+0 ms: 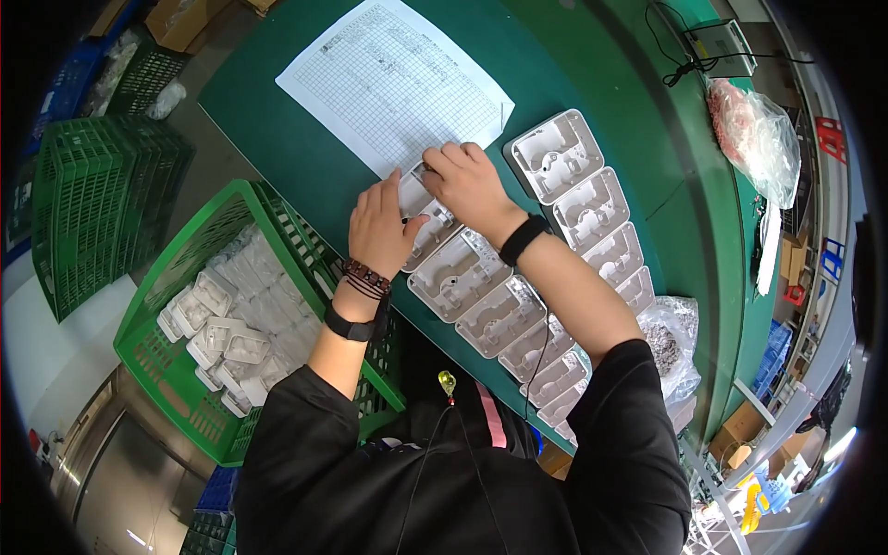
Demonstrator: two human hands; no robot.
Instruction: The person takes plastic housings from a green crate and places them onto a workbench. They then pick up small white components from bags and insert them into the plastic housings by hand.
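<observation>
My left hand (379, 227) and my right hand (470, 185) both grip one white moulded plastic housing (418, 199) on the green table (305, 157), at the top end of a near row of the same housings (460, 274). My left hand holds its left edge. My right hand's fingers press on its top edge. A second row of white housings (583, 199) lies further right. Both wrists wear dark bands.
A gridded paper sheet (393, 83) lies just beyond my hands. A green plastic crate (199, 277) full of white housings stands at my left. A clear bag of small parts (668, 338) sits at the right, another bag (754, 134) and a small box (721, 46) further away.
</observation>
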